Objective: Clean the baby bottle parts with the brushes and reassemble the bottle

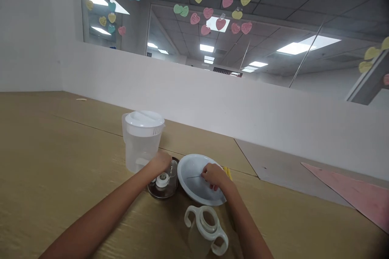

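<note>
My right hand (pixel 214 175) is over a white bowl (pixel 186 184), fingers pinched on a thin, straight rod (pixel 193 177) that points left across the bowl. Whether the rod is a straw, brush or wire is too small to tell. My left hand (pixel 162 161) is curled at the back of a round metal tray (pixel 162 195), its fingertips hidden from view. In the tray lie a white ring-shaped cap (pixel 162 180) and a clear piece (pixel 173 172) close to that hand. In front of the bowl stands a clear cup with a white two-handled collar (pixel 207 226).
A lidded translucent pitcher (pixel 142 139) stands behind the tray at left. Something yellow (pixel 227 173) shows behind my right wrist. A pink sheet (pixel 349 190) lies at far right. Beyond the brown tabletop (pixel 75 170) rises a white wall (pixel 197 93) with glass above.
</note>
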`<state>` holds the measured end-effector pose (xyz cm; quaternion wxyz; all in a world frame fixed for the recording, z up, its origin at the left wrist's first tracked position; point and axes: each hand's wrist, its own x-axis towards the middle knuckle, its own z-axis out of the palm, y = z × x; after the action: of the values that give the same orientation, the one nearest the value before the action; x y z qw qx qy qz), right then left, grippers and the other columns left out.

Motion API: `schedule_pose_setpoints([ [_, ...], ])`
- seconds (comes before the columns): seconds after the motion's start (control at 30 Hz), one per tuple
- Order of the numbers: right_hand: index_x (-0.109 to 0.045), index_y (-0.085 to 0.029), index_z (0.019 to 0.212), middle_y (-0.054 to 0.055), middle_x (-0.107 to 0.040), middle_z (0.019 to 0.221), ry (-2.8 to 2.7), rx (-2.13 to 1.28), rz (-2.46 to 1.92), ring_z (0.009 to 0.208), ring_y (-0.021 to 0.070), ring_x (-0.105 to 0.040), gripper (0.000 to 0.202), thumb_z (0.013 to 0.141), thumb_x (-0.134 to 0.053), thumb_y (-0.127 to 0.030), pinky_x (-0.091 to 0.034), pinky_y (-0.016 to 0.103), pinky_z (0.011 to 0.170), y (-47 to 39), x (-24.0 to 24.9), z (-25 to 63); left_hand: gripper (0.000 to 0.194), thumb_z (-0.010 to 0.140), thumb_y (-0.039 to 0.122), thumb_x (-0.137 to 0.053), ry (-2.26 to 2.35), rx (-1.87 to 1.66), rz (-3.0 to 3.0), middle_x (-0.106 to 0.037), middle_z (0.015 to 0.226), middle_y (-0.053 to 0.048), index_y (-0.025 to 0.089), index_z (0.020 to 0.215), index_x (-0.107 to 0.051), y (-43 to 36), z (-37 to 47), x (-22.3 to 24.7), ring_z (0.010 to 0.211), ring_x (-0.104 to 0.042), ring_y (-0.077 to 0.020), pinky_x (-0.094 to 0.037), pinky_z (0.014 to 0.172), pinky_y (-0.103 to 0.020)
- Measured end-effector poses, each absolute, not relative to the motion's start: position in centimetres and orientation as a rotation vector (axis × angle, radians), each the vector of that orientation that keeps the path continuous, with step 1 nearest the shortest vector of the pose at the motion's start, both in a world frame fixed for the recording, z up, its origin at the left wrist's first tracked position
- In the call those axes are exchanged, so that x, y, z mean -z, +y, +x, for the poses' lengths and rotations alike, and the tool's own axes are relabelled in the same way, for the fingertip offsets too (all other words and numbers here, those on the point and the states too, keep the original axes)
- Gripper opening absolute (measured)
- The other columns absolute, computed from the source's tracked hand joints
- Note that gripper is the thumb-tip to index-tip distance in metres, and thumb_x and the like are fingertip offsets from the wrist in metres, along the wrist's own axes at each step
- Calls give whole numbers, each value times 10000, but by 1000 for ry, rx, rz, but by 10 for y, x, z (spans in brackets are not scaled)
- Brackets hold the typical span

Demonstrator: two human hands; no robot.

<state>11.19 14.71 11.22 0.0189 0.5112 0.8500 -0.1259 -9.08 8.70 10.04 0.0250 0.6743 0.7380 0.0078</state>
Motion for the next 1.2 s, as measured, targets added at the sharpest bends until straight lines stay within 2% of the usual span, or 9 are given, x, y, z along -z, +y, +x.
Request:
schedule_pose_setpoints([
  [0.13,-666,-98,748,118,-697,695,2679,444,1590,440,133,-587,215,759,-464,-170,-421,233,443,148,-122,119,185,876,258,-546,2401,47,2018,-679,924,-70,95,875,-634,92,-87,-96,880,-639,-169,-510,811,-371],
  [0.3,-659,-144,807,69,-702,796,2850,476,1653,624,111,-625,215,743,-455,-127,-433,204,557,139,-150,128,121,855,135,-538,2425,-1,2037,-690,869,-80,87,814,-641,89,-84,-102,843,-647,-170,-503,785,-339],
  [0.5,-555,-184,745,23,-665,727,3220,803,1787,666,121,-624,179,685,-435,-65,-452,222,594,122,-176,142,273,762,-33,-428,2467,-225,2177,-688,924,-181,83,832,-665,63,-77,-137,881,-649,-246,-471,747,-313],
  [0.6,-497,-206,883,6,-665,721,3310,1093,1867,658,128,-633,237,693,-454,-71,-489,244,595,111,-187,148,282,800,29,-398,2468,-381,2282,-689,907,-180,86,893,-658,51,-68,-164,864,-656,-266,-478,716,-327],
  [0.7,-515,-187,974,26,-684,757,3462,1545,1695,657,137,-647,260,721,-532,-132,-548,308,669,97,-199,152,262,872,205,-392,2163,-919,2312,-709,804,-69,161,899,-649,46,-54,-179,758,-670,-191,-482,673,-257],
  [0.77,-575,-164,935,47,-692,778,3600,1825,1459,716,153,-666,208,732,-595,-200,-564,339,742,84,-207,153,247,852,291,-433,1830,-1267,2194,-697,708,-14,180,800,-648,47,-45,-179,664,-660,-155,-480,612,-217],
  [0.87,-626,-164,836,43,-694,797,3814,2028,1128,781,171,-678,148,726,-658,-258,-578,336,772,62,-215,152,245,808,344,-488,1523,-1386,2004,-689,668,-6,171,737,-646,50,-34,-168,620,-648,-149,-493,557,-209],
  [1.0,-639,-181,827,22,-690,802,3960,1915,995,780,159,-679,94,751,-649,-236,-587,316,763,49,-214,149,287,793,412,-518,1380,-1368,1941,-690,659,-11,167,752,-660,53,-25,-157,595,-637,-145,-515,553,-215],
  [1.2,-645,-173,804,33,-688,787,3990,1226,1244,737,139,-665,81,780,-578,-211,-568,270,712,59,-202,141,276,777,404,-516,1339,-1389,1881,-708,742,-13,178,797,-673,50,-28,-158,653,-653,-157,-539,566,-223],
])
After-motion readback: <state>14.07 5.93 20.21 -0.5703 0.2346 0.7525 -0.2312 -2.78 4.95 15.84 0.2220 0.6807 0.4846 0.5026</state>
